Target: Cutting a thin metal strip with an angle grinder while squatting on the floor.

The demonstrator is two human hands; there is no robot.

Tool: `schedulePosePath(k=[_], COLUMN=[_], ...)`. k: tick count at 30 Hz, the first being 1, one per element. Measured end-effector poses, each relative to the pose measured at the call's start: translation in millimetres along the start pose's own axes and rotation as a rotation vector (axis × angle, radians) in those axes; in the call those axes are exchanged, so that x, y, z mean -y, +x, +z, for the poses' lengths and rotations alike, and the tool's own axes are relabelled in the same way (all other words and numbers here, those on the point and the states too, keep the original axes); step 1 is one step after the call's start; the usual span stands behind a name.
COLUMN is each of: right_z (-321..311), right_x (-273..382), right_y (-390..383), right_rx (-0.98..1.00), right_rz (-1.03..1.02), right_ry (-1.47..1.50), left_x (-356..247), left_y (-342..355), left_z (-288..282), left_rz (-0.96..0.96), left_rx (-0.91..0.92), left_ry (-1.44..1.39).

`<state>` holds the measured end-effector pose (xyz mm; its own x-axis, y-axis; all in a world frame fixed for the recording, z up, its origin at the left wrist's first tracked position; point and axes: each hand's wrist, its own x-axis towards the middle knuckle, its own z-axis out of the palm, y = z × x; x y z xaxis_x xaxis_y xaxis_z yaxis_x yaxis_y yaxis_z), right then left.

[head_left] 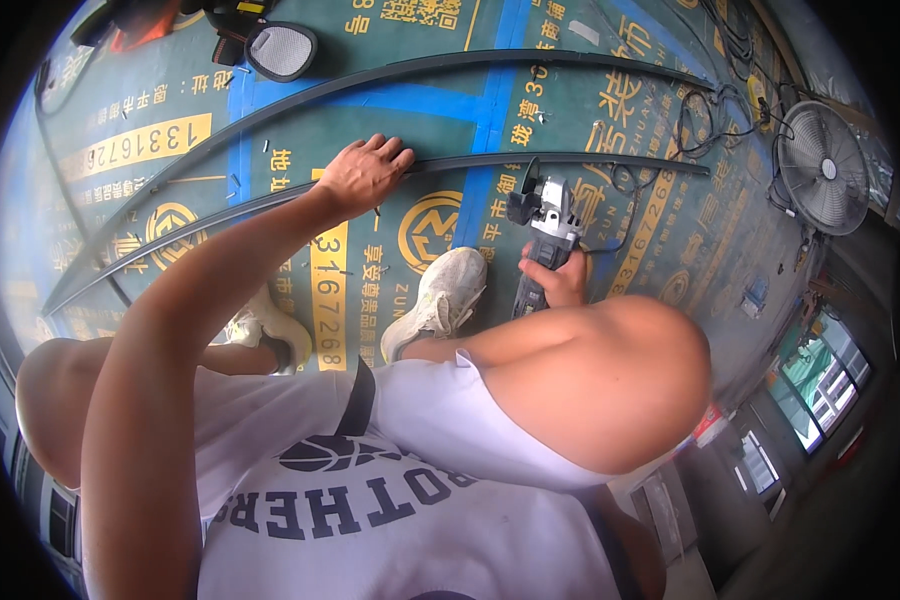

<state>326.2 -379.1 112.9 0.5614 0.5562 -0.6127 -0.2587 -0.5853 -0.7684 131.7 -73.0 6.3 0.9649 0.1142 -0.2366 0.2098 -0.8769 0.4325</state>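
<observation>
Fingers curled over its edge, my left hand (367, 172) grips a long dark metal strip (490, 160) that lies on the covered floor. My right hand (560, 278) is wrapped round the body of an angle grinder (550, 222). The grinder's head and guard point away from me, close to the strip's right part; whether the disc touches it I cannot tell. A power cord trails from the tool to the right. Beyond the held strip, a second long dark strip (410, 70) curves across the floor.
Green printed sheeting (300, 125) with blue tape covers the floor. A standing fan (823, 167) is at the right, near tangled cables (715, 115). Far left lie a grey mesh pad (281, 51) and an orange item (142, 32). My shoes (448, 290) rest close to the strip.
</observation>
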Motion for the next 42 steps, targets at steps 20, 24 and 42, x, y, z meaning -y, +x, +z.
schedulePosePath(k=[20, 24, 42], right_z=[84, 85, 95], right_x=[-14, -16, -15], right_y=[4, 2, 15], right_rx=[-0.119, -0.162, -0.181], right_rz=[-0.210, -0.201, -0.215], right_ry=[-0.772, -0.829, -0.811], left_x=[19, 15, 27], left_y=[-8, -1, -4], left_z=[-22, -23, -20], left_rz=[-0.102, -0.111, -0.051], left_rx=[0.272, 0.269, 0.226], left_ry=[-0.141, -0.162, -0.158])
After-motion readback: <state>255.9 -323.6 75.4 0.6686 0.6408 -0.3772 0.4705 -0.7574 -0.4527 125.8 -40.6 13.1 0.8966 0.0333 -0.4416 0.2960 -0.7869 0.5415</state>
